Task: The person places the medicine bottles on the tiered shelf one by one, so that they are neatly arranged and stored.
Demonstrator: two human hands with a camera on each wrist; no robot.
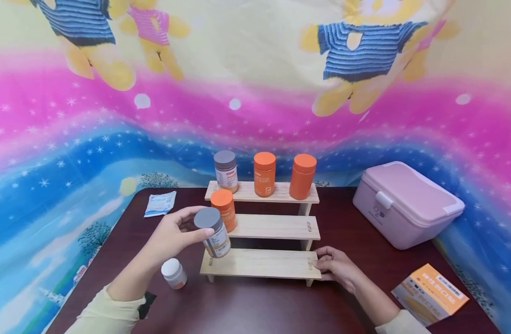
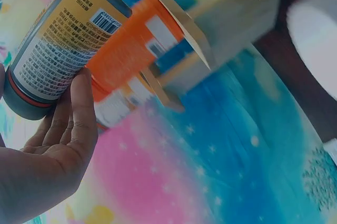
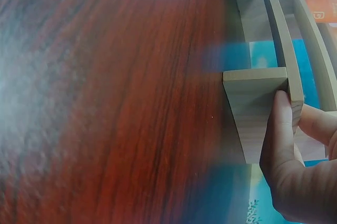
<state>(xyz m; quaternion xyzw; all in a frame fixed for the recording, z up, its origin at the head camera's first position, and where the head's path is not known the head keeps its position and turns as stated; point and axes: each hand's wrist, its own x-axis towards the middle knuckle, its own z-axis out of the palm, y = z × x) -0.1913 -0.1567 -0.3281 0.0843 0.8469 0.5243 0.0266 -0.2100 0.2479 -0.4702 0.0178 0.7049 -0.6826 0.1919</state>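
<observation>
My left hand (image 1: 173, 234) holds a grey-lidded supplement bottle (image 1: 217, 241) between thumb and fingers, at the left end of the lowest step of a wooden three-step rack (image 1: 263, 263). The bottle leans a little; whether its base touches the step I cannot tell. In the left wrist view its yellow and white label (image 2: 68, 34) with a barcode shows. Beside the rack's right end, my right hand (image 1: 340, 269) pinches the lowest board, thumb on top; the right wrist view shows fingers (image 3: 281, 129) against the board's end. Behind the held bottle, an orange bottle (image 1: 223, 211) stands on the middle step.
On the top step stand another grey-lidded bottle (image 1: 226, 171) and two orange bottles (image 1: 264, 174). A small white bottle (image 1: 173, 273) stands left of the rack, and a white-blue packet (image 1: 160, 204) lies farther back. Rightward are a pink lidded box (image 1: 405, 202) and an orange carton (image 1: 430, 294).
</observation>
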